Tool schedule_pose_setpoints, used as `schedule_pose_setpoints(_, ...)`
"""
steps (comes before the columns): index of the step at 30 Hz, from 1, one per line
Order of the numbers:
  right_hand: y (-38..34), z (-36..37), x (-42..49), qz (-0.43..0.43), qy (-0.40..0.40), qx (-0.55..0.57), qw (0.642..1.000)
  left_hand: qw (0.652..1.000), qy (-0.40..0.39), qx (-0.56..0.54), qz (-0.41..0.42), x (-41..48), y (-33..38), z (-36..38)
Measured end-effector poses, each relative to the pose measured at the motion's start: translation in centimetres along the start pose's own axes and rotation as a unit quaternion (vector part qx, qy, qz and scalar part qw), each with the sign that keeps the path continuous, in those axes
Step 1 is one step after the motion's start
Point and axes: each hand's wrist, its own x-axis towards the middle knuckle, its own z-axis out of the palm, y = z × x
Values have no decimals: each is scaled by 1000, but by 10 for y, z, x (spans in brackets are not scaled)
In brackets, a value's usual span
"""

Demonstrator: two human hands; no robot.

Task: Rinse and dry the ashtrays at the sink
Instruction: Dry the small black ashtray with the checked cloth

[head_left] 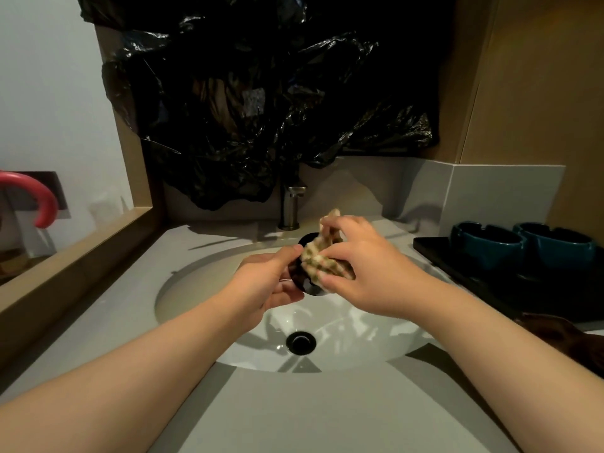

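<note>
Over the white sink basin (209,289) my left hand (268,286) grips a dark ashtray (302,279), mostly hidden behind both hands. My right hand (369,266) holds a beige patterned cloth (323,256) bunched against the ashtray, fingers curled round it. Two dark teal ashtrays (487,245) (559,248) stand on a black tray (457,266) at the right of the counter.
A metal faucet (292,207) stands behind the basin, no water visible. The black drain (300,342) sits at the basin's bottom. Black plastic sheeting (261,93) covers the wall above. A brown cloth (555,331) lies at the right edge. A red curved handle (39,197) shows far left.
</note>
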Motion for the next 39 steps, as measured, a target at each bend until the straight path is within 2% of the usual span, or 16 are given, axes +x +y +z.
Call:
schedule_pose_setpoints(4, 1, 2, 1, 28, -22, -50, 998, 1000, 16, 19, -2, 0, -1, 1)
schedule_pose_setpoints(7, -5, 5, 4, 47, 3, -74, 996, 999, 23, 39, -4, 1, -2, 1)
schedule_pose_setpoints(10, -10, 13, 8, 115, 56, -61, 990, 999, 14, 41, -8, 1, -5, 3)
schedule_pose_setpoints(12, -10, 17, 11, 186, 97, -5, 978, 1000, 7, 24, -6, 2, -4, 5)
schedule_pose_setpoints(15, -11, 17, 12, 242, 113, 179, 947, 1000, -4, -7, -3, 2, -2, 6)
schedule_pose_setpoints(18, -15, 13, 9, 244, 77, 315, 914, 1000, -21, -14, 0, 1, -2, 5)
schedule_pose_setpoints(20, -15, 10, 7, 233, 46, 356, 904, 999, -35, -22, 8, 0, -2, 5)
schedule_pose_setpoints(24, -10, -1, 6, 207, -37, 327, 921, 999, -31, -18, 23, -2, -3, 6)
schedule_pose_setpoints(26, -6, -3, 8, 208, -64, 275, 937, 1000, -21, 5, 22, -2, -3, 7)
schedule_pose_setpoints(28, -2, 0, 10, 236, -31, 184, 954, 999, -16, 19, 21, -2, -3, 9)
schedule_pose_setpoints(31, 1, 6, 12, 262, 81, 90, 957, 999, -25, 14, 27, -2, -1, 10)
schedule_pose_setpoints(33, -4, 9, 10, 246, 104, 133, 954, 999, -26, 14, 30, -2, -1, 11)
schedule_pose_setpoints(35, -12, 9, 8, 227, 86, 226, 943, 999, -25, 11, 29, -3, -2, 11)
schedule_pose_setpoints(39, -11, 1, 4, 204, -37, 316, 926, 999, -20, 20, 24, -4, -4, 10)
